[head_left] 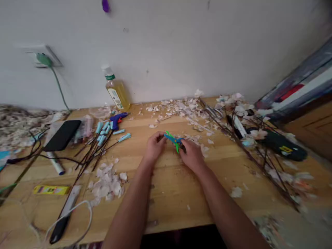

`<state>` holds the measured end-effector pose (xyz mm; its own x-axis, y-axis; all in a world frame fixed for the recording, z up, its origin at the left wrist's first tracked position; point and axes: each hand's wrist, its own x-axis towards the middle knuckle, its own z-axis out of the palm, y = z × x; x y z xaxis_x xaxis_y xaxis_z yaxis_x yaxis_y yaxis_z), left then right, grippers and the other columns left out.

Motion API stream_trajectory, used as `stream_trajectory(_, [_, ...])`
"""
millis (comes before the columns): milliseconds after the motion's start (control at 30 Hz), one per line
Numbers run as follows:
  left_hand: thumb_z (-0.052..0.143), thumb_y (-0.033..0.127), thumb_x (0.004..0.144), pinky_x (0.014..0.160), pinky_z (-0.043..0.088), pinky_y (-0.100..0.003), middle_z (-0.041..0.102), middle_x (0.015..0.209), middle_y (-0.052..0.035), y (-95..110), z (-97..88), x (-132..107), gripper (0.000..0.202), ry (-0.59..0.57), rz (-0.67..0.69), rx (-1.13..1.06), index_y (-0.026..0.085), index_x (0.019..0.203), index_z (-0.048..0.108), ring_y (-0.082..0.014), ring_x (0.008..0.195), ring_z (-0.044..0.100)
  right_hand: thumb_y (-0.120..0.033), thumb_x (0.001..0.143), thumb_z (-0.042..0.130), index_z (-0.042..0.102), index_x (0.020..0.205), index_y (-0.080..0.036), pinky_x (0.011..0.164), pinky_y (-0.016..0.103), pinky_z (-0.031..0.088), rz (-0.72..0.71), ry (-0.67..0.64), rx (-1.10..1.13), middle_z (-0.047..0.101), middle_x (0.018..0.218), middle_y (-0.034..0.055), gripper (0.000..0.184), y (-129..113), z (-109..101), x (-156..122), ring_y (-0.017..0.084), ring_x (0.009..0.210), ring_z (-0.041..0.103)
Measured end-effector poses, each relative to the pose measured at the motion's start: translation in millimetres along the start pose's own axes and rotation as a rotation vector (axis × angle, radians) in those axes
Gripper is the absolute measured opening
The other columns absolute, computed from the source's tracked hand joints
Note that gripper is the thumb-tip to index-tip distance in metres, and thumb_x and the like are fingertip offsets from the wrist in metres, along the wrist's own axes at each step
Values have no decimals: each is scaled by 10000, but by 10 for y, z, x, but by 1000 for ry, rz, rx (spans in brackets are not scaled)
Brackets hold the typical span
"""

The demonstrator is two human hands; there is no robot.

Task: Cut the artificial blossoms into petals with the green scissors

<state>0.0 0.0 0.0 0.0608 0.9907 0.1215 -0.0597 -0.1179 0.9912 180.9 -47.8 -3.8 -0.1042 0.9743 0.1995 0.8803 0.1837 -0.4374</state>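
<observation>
I have the scissors (172, 138) in my right hand (192, 155), its fingers closed around the handles. My left hand (154, 147) is narrow, fingertips drawn together beside the blade end; I cannot tell whether they pinch anything small. The scissors are nearer to me than the bottle (117, 94) of yellowish liquid, and to its right.

Under my forearms lies a pale wooden table (178, 204), its grain running crosswise, flecked with tiny scraps. The bottle is at its far edge, close to a plain whitish wall (166, 52) marked with a few dark smudges. Left of the bottle, a green plug (43, 59) sits in a wall socket (54, 57), its cord hanging toward the table. Above the bottle, a small purple thing (105, 5) shows on the wall.

Just on my side of the bottle is a blue glue gun (115, 121); further left of it lie a black phone (64, 135) and a marker (55, 164). Nearer to me than the bottle are a heap of whitish petals (107, 185), a yellow box (51, 190) and a cutter knife (70, 204). Loose petals spread to the bottle's right, and well beyond them on that side a long brown branch (243, 150) slants across the wood.
</observation>
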Motion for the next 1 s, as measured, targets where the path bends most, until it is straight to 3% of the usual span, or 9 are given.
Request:
stream_trajectory(167, [738,362,748,722,501,-265,695,780,-19,30,58,-41,215,-6,-65,-82,180,861,729,-126,691,609,-199,844,527,629,999,-174,723,325,377,-2,26,3,676,879,95,187,-1,0,-13,242,824,592])
stream_trajectory(300, [769,389,728,761,533,-293,707,791,-19,-28,147,-74,247,40,-132,-285,185,862,725,-132,701,647,-237,832,553,599,988,-183,742,338,376,-25,56,-7,666,890,91,172,-12,11,-33,255,855,587])
stream_trajectory(500, [834,369,672,792,545,-311,719,803,-31,-43,202,-83,287,69,-152,-402,169,850,730,-133,713,664,-252,832,559,585,1004,-179,753,346,372,-32,46,-9,662,909,91,189,-24,12,-36,259,872,583])
stream_trajectory(1000, [910,303,573,709,489,-237,694,733,-3,10,334,-126,298,126,-205,-680,182,750,702,-95,652,614,-221,841,536,599,963,-185,727,336,376,-31,66,22,656,858,84,142,-10,14,-14,247,826,585])
